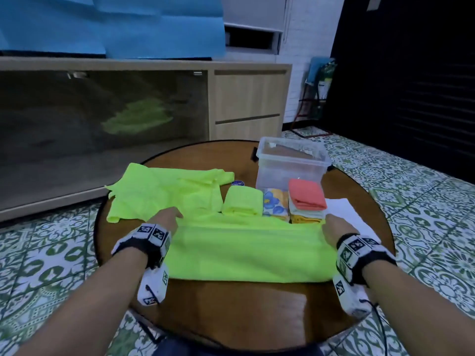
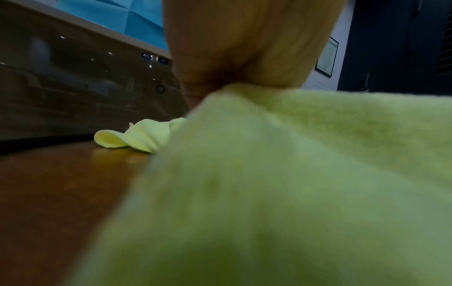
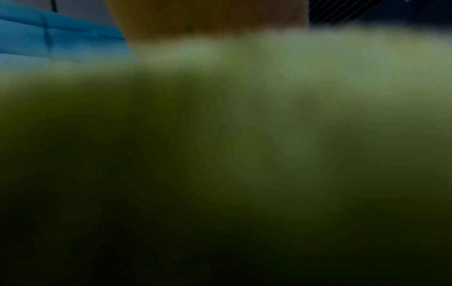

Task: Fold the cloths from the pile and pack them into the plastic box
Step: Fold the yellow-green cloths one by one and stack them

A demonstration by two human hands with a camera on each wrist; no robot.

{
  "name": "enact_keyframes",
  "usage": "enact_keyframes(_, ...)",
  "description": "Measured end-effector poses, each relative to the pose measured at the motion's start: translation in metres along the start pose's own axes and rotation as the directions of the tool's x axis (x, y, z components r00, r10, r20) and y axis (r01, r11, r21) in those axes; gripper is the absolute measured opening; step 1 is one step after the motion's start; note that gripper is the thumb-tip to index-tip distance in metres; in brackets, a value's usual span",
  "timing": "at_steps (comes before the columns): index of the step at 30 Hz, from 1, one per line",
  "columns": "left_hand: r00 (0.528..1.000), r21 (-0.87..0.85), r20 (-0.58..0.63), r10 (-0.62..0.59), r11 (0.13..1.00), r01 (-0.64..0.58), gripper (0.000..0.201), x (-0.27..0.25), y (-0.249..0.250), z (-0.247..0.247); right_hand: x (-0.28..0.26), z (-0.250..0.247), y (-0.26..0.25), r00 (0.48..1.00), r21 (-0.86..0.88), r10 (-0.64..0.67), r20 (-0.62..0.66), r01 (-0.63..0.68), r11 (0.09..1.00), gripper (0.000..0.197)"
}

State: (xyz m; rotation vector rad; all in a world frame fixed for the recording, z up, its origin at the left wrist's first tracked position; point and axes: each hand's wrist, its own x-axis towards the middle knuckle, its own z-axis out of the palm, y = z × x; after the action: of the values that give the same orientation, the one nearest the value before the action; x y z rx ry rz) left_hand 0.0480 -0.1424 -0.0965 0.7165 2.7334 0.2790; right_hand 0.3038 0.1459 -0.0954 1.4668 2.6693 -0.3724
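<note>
Neon-green cloth (image 1: 246,250), folded into a wide band, lies across the near side of the round wooden worktop (image 1: 231,317). The left hand (image 1: 164,222) rests at its left end and the right hand (image 1: 334,229) at its right end — whether the fingers pinch the fabric I cannot tell. Behind it lie a loose green pile (image 1: 164,194), a small folded green cloth (image 1: 241,201), a floral cloth (image 1: 275,204) and a stack topped in coral (image 1: 307,199) — all in front of the clear plastic box (image 1: 290,165).

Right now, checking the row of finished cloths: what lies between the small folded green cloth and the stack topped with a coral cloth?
A folded cloth with a blue flower print lies between the small folded green cloth and the coral-topped stack, seen in the head view.
</note>
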Motion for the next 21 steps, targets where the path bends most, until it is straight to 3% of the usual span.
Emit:
enact_keyframes(2, 0.995, -0.054, -0.097, 0.016, 0.998, -0.022, 0.039, 0.009, -0.009, 0.008, 0.006, 0.005, 0.004, 0.999, 0.067, 0.007, -0.049, -0.004, 0.998, 0.026)
enact_keyframes(5, 0.982, -0.145, -0.187, 0.006, 0.989, -0.034, 0.034, 0.022, -0.008, 0.009, 0.015, 0.014, 0.007, 0.997, 0.129, 0.019, -0.081, -0.008, 0.992, 0.023)
enact_keyframes(9, 0.984, -0.16, -0.178, 0.005, 0.986, -0.034, 0.023, 0.027, -0.004, 0.015, 0.018, 0.019, 0.009, 0.993, 0.239, -0.006, -0.115, 0.034, 0.971, 0.012)
enact_keyframes(11, 0.982, -0.187, -0.187, 0.012, 0.981, -0.047, 0.018, 0.032, -0.003, 0.018, 0.02, 0.02, 0.01, 0.994, 0.365, 0.014, -0.112, 0.028, 0.931, 0.018)
enact_keyframes(13, 0.98, -0.22, -0.199, -0.003, 0.975, -0.041, 0.016, 0.036, -0.004, 0.02, 0.021, 0.02, 0.009, 0.994, 0.498, 0.043, -0.097, 0.011, 0.867, 0.009)
enact_keyframes(16, 0.989, -0.307, -0.145, -0.023, 0.952, -0.023, 0.019, 0.042, -0.004, 0.024, 0.027, 0.023, 0.01, 0.993, 0.649, 0.106, -0.052, -0.047, 0.759, 0.032)
enact_keyframes(21, 0.989, -0.454, -0.137, -0.046, 0.891, -0.021, 0.018, 0.042, -0.001, 0.022, 0.037, 0.026, 0.011, 0.994, 0.692, 0.079, 0.078, -0.111, 0.713, 0.019)
